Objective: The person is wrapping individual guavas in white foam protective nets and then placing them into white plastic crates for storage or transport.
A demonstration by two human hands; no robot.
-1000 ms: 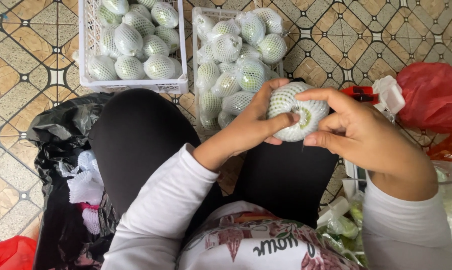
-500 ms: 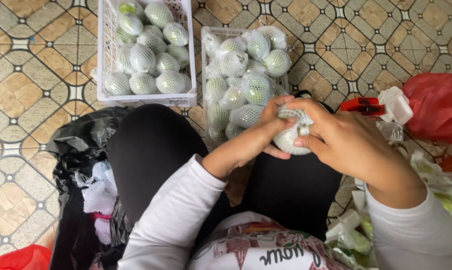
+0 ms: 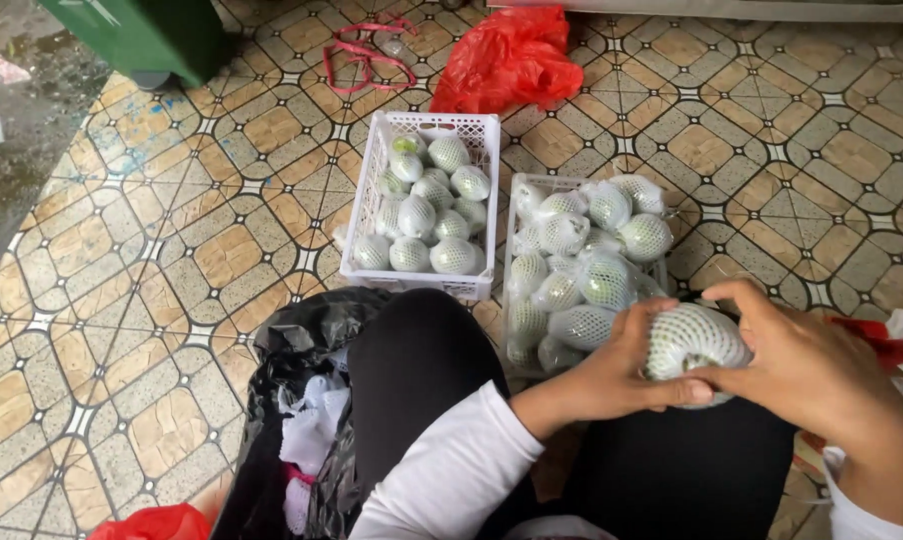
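fruit (image 3: 693, 345) | round, pale green, wrapped in white foam net sleeve | held off the floor above the lap, clasped from both sides | just beside the nearer white crate of netted fruit

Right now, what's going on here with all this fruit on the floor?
A seated person holds one green fruit in a white foam net over their lap, the left hand and right hand both gripping it. Ahead on the tiled floor stand two white crates full of similarly netted fruit. A black bag holding loose white nets sits by the left knee, and a red plastic bag lies beyond the crates.
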